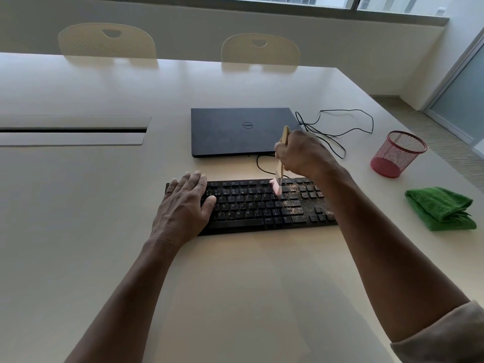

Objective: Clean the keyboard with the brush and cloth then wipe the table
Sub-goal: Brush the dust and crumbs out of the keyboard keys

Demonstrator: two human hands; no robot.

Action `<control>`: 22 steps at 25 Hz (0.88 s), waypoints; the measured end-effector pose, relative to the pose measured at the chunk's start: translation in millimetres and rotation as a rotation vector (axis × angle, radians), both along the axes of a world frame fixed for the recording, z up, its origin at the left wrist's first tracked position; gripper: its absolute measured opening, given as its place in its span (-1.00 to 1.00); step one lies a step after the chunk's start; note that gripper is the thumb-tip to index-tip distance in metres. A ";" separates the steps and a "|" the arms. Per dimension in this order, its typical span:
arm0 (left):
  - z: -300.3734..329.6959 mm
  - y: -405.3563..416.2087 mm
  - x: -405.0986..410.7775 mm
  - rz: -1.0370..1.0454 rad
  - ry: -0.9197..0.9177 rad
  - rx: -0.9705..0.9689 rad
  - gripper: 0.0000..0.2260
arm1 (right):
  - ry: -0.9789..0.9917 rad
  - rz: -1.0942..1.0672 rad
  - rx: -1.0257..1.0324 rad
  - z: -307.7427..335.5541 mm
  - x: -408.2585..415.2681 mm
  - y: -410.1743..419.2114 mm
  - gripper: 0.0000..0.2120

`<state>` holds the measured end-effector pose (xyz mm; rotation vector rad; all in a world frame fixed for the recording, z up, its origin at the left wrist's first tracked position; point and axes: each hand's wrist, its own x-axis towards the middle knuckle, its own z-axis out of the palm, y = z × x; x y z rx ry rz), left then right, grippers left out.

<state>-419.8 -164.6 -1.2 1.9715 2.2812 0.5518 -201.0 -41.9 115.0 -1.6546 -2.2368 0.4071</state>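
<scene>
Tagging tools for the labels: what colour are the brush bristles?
Pink bristles on a pale wooden handle, seen in the head view.

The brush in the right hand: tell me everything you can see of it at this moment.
The small brush with a pale wooden handle and pinkish bristles is gripped by the right hand, fingers curled round the flat handle, whose rounded top sticks up above the hand. It stands nearly upright, slightly tilted. A metal-looking band seems to join handle and bristles. The bristle tips, blurred, touch the upper key rows of the black keyboard, at the left edge of a patch of greyish-brown crumbs on the keyboard's right part.
</scene>
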 end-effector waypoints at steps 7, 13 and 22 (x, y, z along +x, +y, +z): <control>0.3 -0.6 0.4 0.003 0.007 -0.003 -0.44 | 0.028 0.052 0.008 -5.7 3.3 -10.0 -0.66; 0.5 -0.3 1.0 0.003 0.005 -0.001 -0.44 | 0.078 0.027 0.100 1.5 11.4 -21.6 -0.71; 0.7 -0.7 0.8 0.005 0.016 -0.008 -0.44 | 0.071 0.004 0.044 0.0 20.9 -33.7 -0.68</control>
